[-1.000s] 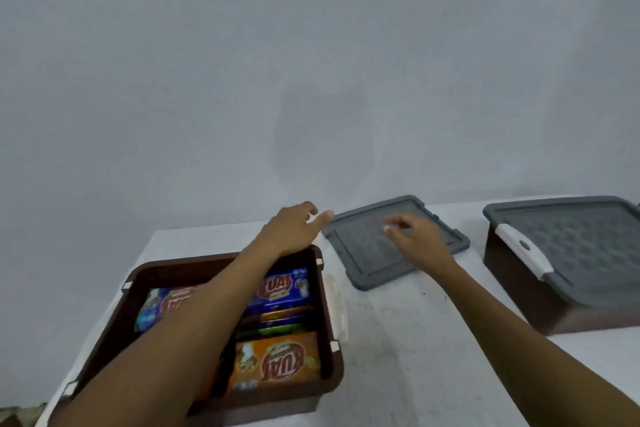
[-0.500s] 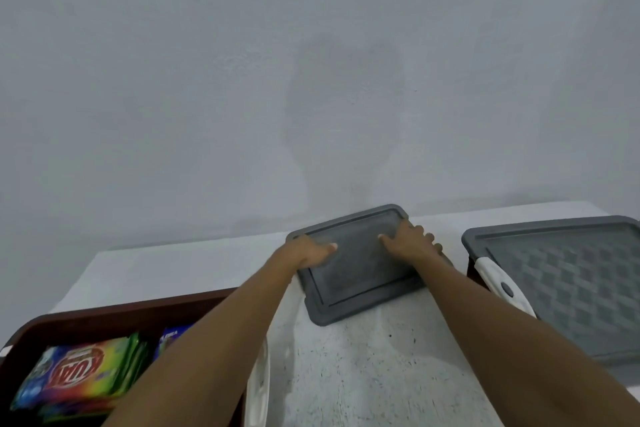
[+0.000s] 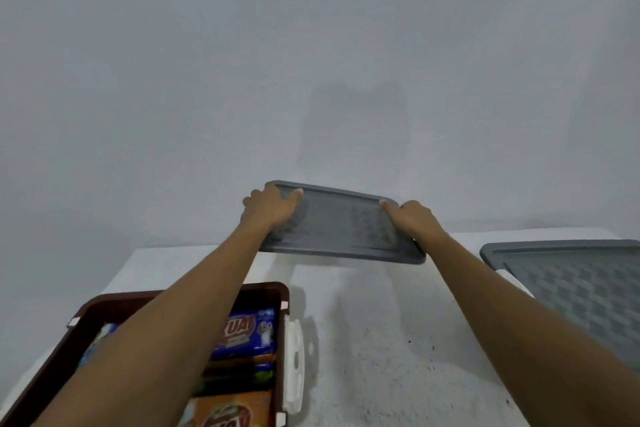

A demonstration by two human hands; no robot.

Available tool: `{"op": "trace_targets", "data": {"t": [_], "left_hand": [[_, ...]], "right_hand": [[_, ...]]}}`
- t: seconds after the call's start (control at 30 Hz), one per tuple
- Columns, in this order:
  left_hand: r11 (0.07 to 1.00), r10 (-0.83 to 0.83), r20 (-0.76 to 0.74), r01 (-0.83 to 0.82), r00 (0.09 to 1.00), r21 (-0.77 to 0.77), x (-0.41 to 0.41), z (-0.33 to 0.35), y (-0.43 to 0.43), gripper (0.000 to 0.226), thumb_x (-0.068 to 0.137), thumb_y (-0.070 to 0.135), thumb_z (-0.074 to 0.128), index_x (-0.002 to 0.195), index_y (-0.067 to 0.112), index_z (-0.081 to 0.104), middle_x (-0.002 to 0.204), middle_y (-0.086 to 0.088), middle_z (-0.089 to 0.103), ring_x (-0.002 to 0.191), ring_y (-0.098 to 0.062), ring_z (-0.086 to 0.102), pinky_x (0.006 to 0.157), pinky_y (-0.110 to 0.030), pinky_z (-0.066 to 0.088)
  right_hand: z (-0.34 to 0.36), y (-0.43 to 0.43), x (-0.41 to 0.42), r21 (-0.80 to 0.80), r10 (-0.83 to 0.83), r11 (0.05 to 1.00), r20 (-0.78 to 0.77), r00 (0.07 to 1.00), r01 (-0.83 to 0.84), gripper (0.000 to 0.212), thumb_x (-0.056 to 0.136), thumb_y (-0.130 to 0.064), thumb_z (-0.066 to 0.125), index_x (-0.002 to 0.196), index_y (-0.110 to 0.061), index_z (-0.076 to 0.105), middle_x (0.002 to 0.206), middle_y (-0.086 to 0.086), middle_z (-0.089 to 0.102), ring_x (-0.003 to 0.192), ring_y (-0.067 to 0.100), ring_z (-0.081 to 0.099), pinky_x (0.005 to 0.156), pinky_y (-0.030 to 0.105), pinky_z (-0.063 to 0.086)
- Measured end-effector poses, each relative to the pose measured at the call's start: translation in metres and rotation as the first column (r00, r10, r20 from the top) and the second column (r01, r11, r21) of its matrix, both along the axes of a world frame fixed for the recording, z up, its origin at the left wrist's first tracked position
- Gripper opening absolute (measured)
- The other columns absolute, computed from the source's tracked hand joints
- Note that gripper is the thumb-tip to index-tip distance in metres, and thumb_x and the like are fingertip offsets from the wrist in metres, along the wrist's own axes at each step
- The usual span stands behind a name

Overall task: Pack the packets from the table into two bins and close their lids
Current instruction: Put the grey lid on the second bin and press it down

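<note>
A grey lid (image 3: 341, 224) hangs in the air above the white table (image 3: 381, 340), tilted toward me. My left hand (image 3: 272, 206) grips its left end, thumb on top. My right hand (image 3: 412, 218) grips its right end the same way. Below my left forearm stands an open brown bin (image 3: 273, 291) filled with packets: a blue one (image 3: 244, 331), a dark green one beneath it and an orange one (image 3: 225, 411) nearest me. A white latch (image 3: 293, 354) hangs on the bin's right wall. At the right edge sits a second bin with its grey lid (image 3: 575, 282) on.
A plain grey wall rises right behind the table. Bare tabletop lies between the two bins. The table's left edge runs just beside the open bin.
Both hands reached the lid lying flat on the table, took hold of its ends and lifted it off the table. The view has shifted so that the open bin shows more.
</note>
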State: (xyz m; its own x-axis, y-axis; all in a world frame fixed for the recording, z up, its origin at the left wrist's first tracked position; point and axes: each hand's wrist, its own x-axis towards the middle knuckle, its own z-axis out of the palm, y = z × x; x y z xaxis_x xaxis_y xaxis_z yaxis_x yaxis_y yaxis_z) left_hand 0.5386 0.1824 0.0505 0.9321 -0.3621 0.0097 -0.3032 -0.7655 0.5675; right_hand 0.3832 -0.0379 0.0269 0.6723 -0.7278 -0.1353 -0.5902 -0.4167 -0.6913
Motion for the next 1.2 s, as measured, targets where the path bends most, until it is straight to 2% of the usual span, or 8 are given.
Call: {"op": "trace_targets", "data": {"t": [0.23, 0.43, 0.6, 0.7, 0.93, 1.0, 1.1, 1.2], "left_hand": [[0.999, 0.023, 0.022, -0.024, 0.999, 0.045, -0.007, -0.006, 0.122, 0.09, 0.083, 0.08, 0.029, 0.147, 0.017, 0.033, 0.146, -0.02, 0.04, 0.133, -0.039, 0.04, 0.108, -0.052, 0.036], [0.991, 0.061, 0.166, -0.08, 0.984, 0.111, -0.045, -0.015, 0.248, 0.077, 0.088, 0.075, 0.024, 0.145, 0.023, 0.033, 0.137, -0.016, 0.043, 0.122, -0.038, 0.049, 0.097, -0.049, 0.043], [0.977, -0.007, 0.294, -0.055, 0.956, 0.205, -0.079, -0.027, 0.309, 0.073, 0.09, 0.071, 0.028, 0.139, 0.018, 0.039, 0.127, -0.014, 0.047, 0.114, -0.033, 0.051, 0.091, -0.046, 0.047], [0.962, -0.048, 0.339, -0.048, 0.94, 0.269, -0.09, -0.035, 0.324, 0.071, 0.091, 0.069, 0.027, 0.135, 0.016, 0.043, 0.128, -0.014, 0.047, 0.118, -0.032, 0.044, 0.095, -0.045, 0.042], [0.973, -0.092, 0.157, 0.055, 0.983, 0.226, -0.103, -0.044, 0.329, 0.078, 0.088, 0.073, 0.03, 0.143, 0.018, 0.034, 0.14, -0.014, 0.032, 0.128, -0.033, 0.036, 0.101, -0.048, 0.041], [0.966, -0.094, 0.14, 0.057, 0.986, 0.251, -0.105, -0.043, 0.331, 0.074, 0.089, 0.071, 0.03, 0.141, 0.019, 0.036, 0.14, -0.013, 0.029, 0.128, -0.034, 0.035, 0.101, -0.05, 0.041], [0.972, -0.08, 0.049, 0.067, 0.996, 0.223, -0.102, -0.042, 0.341, 0.059, 0.095, 0.059, 0.032, 0.146, 0.03, 0.03, 0.149, -0.013, 0.02, 0.129, -0.041, 0.036, 0.103, -0.05, 0.038], [0.984, -0.075, 0.019, 0.071, 0.997, 0.162, -0.108, -0.043, 0.347, 0.056, 0.097, 0.055, 0.034, 0.149, 0.035, 0.025, 0.149, -0.016, 0.024, 0.121, -0.041, 0.05, 0.102, -0.043, 0.04]], "right_hand": [[0.014, 0.111, -0.008, -0.128, 0.125, 0.984, 0.024, 0.992, -0.121, 0.077, 0.086, -0.073, 0.035, 0.121, -0.008, 0.057, 0.115, 0.013, 0.062, 0.1, 0.031, 0.06, 0.083, 0.04, 0.048], [0.003, 0.221, -0.021, -0.267, 0.197, 0.945, -0.001, 0.98, -0.19, 0.076, 0.083, -0.077, 0.032, 0.109, -0.013, 0.062, 0.104, 0.008, 0.063, 0.086, 0.026, 0.061, 0.072, 0.037, 0.051], [-0.01, 0.278, -0.048, -0.348, 0.162, 0.921, -0.066, 0.985, -0.175, 0.089, 0.075, -0.086, 0.024, 0.117, -0.016, 0.06, 0.111, 0.009, 0.057, 0.099, 0.029, 0.057, 0.086, 0.048, 0.051], [-0.016, 0.3, -0.065, -0.428, 0.13, 0.889, -0.107, 0.986, -0.163, 0.078, 0.085, -0.075, 0.029, 0.131, -0.016, 0.05, 0.126, 0.011, 0.045, 0.118, 0.031, 0.043, 0.096, 0.05, 0.041], [-0.018, 0.316, -0.091, -0.449, 0.071, 0.88, -0.201, 0.977, -0.156, 0.074, 0.088, -0.073, 0.03, 0.143, -0.025, 0.039, 0.148, 0.01, 0.03, 0.136, 0.032, 0.028, 0.104, 0.056, 0.03], [-0.024, 0.313, -0.095, -0.39, 0.087, 0.907, -0.199, 0.976, -0.16, 0.075, 0.087, -0.074, 0.031, 0.147, -0.028, 0.03, 0.148, 0.012, 0.032, 0.133, 0.035, 0.034, 0.104, 0.055, 0.035], [-0.026, 0.311, -0.095, -0.273, 0.127, 0.948, -0.136, 0.983, -0.161, 0.078, 0.086, -0.074, 0.033, 0.15, -0.03, 0.024, 0.137, 0.013, 0.05, 0.118, 0.034, 0.054, 0.095, 0.049, 0.048], [-0.026, 0.314, -0.097, -0.3, 0.119, 0.941, -0.138, 0.983, -0.156, 0.075, 0.088, -0.071, 0.036, 0.15, -0.03, 0.023, 0.133, 0.012, 0.052, 0.115, 0.033, 0.057, 0.092, 0.046, 0.048]]}}
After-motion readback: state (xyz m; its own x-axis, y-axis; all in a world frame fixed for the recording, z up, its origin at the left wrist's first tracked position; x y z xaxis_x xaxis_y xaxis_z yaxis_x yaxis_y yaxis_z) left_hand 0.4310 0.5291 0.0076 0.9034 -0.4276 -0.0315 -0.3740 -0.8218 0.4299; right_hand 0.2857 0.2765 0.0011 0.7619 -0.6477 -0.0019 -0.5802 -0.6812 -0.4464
